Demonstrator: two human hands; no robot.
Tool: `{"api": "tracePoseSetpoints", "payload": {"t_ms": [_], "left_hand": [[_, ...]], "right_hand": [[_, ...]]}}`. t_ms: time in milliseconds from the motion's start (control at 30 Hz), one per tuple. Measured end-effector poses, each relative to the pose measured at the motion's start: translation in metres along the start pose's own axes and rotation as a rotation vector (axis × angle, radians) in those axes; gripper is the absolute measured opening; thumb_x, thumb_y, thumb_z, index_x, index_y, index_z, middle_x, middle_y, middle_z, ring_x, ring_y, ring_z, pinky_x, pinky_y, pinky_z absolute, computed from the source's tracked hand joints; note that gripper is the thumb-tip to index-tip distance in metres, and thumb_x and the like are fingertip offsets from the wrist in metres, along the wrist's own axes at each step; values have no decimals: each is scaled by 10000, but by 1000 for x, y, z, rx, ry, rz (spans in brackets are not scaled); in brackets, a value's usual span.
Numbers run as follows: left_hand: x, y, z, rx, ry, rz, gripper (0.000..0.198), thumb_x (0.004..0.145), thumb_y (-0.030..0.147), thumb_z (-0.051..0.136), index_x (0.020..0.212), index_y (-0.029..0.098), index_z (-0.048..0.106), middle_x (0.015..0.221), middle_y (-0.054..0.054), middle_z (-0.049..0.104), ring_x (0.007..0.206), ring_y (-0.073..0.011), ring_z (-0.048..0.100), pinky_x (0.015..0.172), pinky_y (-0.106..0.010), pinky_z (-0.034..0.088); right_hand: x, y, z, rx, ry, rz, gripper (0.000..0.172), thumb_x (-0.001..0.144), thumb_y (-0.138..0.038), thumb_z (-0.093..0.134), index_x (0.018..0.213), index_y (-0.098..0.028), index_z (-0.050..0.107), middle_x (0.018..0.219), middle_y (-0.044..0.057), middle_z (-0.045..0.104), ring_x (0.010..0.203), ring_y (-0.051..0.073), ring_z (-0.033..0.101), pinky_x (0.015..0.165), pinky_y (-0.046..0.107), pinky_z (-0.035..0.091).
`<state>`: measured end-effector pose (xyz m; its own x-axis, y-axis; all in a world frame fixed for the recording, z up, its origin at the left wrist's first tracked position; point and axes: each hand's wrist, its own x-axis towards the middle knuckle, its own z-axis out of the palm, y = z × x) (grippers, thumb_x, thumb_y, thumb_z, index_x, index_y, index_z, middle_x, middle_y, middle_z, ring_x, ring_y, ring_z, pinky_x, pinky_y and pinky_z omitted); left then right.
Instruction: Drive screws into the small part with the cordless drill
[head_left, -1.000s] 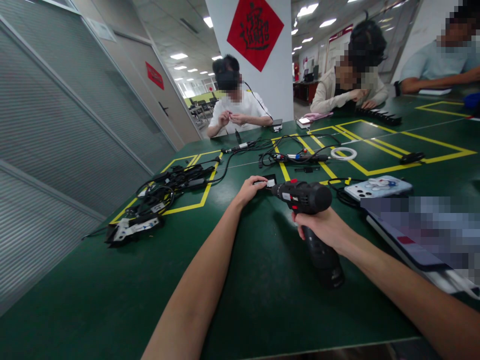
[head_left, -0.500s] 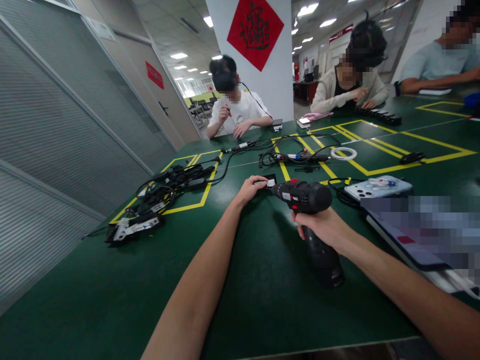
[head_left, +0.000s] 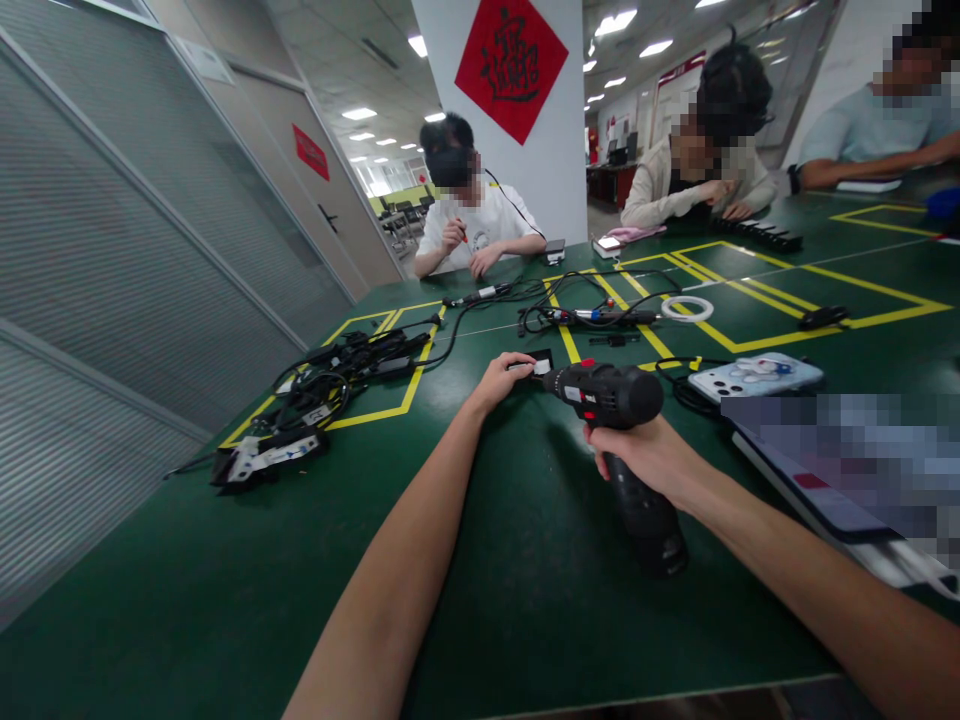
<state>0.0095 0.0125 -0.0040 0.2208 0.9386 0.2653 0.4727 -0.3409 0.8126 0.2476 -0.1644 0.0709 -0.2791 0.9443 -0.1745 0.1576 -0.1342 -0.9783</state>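
Observation:
My right hand (head_left: 634,450) is wrapped round the grip of a black cordless drill (head_left: 611,392) with red accents. The drill's chuck points left, its tip close to the fingers of my left hand (head_left: 506,380). Those fingers are pressed together on a small black piece (head_left: 540,354) with a white patch, lying on the green table (head_left: 525,600). Where the drill's tip meets the piece is too small to make out.
Left of my arm lies a heap of black cables (head_left: 352,375). Further off are a pen-like electric tool (head_left: 600,316) and a white ring (head_left: 688,308). To the right are a phone (head_left: 757,377) and a larger screen (head_left: 810,470). Several people sit round the table.
My hands, the drill and the small black piece stay in nearly the same place. The hands of the person across the table have shifted slightly.

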Motion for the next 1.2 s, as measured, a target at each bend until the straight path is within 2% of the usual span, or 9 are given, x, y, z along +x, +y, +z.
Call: {"api": "tracePoseSetpoints", "payload": {"t_ms": [533,1000,1200], "left_hand": [[0,0,1,37,5,-3,259,768,332,584,970,213,694,1076,-44,646,1064,-214,555,991,-361,407],[-4,5,1,162,2,74,287,760,311,593,1020,220,675,1126,-41,637,1095,-209,545,1009,-363,397],[-4,6,2,171,11,91,274,751,289,600,1000,207,680,1105,-45,643,1078,-200,551,1004,-346,393]], "right_hand": [[0,3,-1,3,-5,-4,81,708,-210,559,743,-150,600,499,1,583,477,132,542,488,241,395],[-2,-1,1,16,40,13,87,695,-211,572,749,-144,588,497,-1,573,474,130,536,482,237,388],[-3,-1,1,-21,-1,-19,134,722,-224,558,813,-135,600,506,4,578,482,134,532,490,240,388]]}}
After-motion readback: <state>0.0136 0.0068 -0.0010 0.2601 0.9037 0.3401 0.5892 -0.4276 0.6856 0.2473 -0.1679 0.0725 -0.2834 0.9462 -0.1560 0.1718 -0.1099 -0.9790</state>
